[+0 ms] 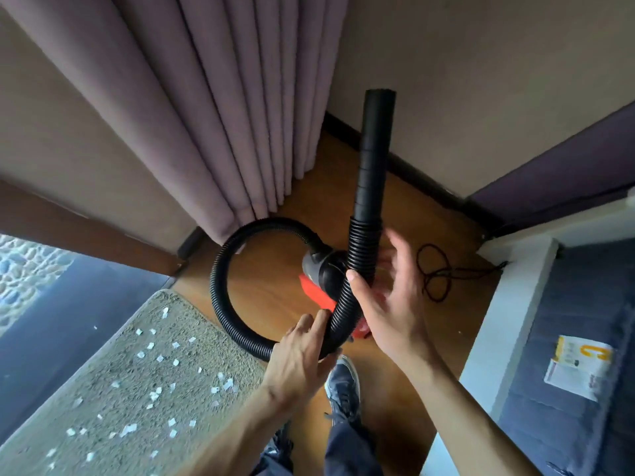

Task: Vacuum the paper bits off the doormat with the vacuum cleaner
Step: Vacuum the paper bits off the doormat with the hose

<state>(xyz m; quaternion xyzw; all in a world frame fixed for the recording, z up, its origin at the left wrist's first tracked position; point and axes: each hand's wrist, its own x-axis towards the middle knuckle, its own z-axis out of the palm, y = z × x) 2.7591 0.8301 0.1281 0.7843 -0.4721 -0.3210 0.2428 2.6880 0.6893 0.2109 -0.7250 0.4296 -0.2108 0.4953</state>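
A beige doormat (86,407) lies at the lower left, strewn with several white paper bits (158,359). The small red and grey vacuum cleaner (314,269) sits on the wooden floor beyond it. Its black ribbed hose (220,280) loops left and comes round to my hands. My left hand (299,359) grips the hose at the bottom of the loop. The hose then rises to a smooth black nozzle tube (374,149) that points up toward the wall. My right hand (388,300) is beside the rising hose, thumb touching it and fingers spread and blurred behind it.
Mauve curtains (213,115) hang just behind the vacuum cleaner. A black power cord (434,276) lies coiled on the floor to the right. At the right is a white-framed piece with blue fabric (567,338) and a printed leaflet (577,369). My shoe (343,379) stands below the hose.
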